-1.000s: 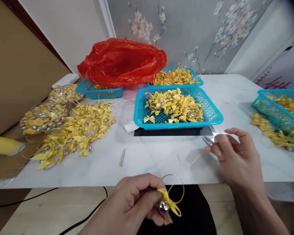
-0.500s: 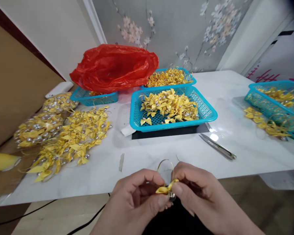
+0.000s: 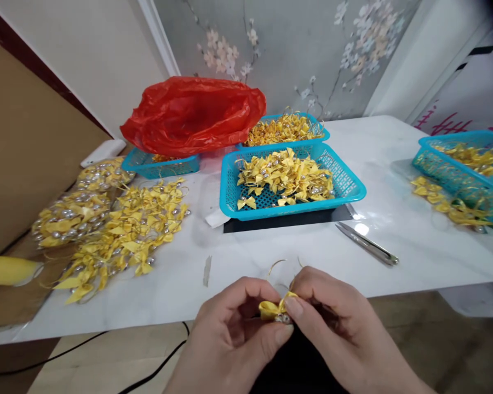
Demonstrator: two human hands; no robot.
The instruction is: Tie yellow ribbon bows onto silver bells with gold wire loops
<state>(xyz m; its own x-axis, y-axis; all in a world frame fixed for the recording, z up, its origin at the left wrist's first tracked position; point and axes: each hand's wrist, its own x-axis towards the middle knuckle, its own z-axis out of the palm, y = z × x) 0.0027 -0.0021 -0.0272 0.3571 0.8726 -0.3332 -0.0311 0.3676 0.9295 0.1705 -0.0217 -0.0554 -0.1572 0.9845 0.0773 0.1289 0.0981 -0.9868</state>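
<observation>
A small yellow ribbon bow (image 3: pixel 269 310) with a silvery bead is pinched between both my hands, just in front of the table's near edge. My left hand (image 3: pixel 240 328) closes on its left loop and underside, the thumb below the bead. With thumb and forefinger, my right hand (image 3: pixel 331 323) grips the bow's right side. A thin gold cord (image 3: pixel 276 266) curls up behind the fingers. Part of the bow and the other fingertips are hidden. Beyond my hands stands a blue basket (image 3: pixel 291 209) of similar bows (image 3: pixel 285 175).
Thread snips (image 3: pixel 367 244) lie on the white table (image 3: pixel 246 254) to the right. A heap of beaded bows (image 3: pixel 127 230) spreads at left. A red plastic bag (image 3: pixel 189 117) covers part of a blue basket (image 3: pixel 160 171); further baskets stand behind and at far right (image 3: pixel 460 175).
Both hands still hold the bow and have shifted slightly. The bow has turned, its left loop now standing up more and the bead more covered by the left thumb.
</observation>
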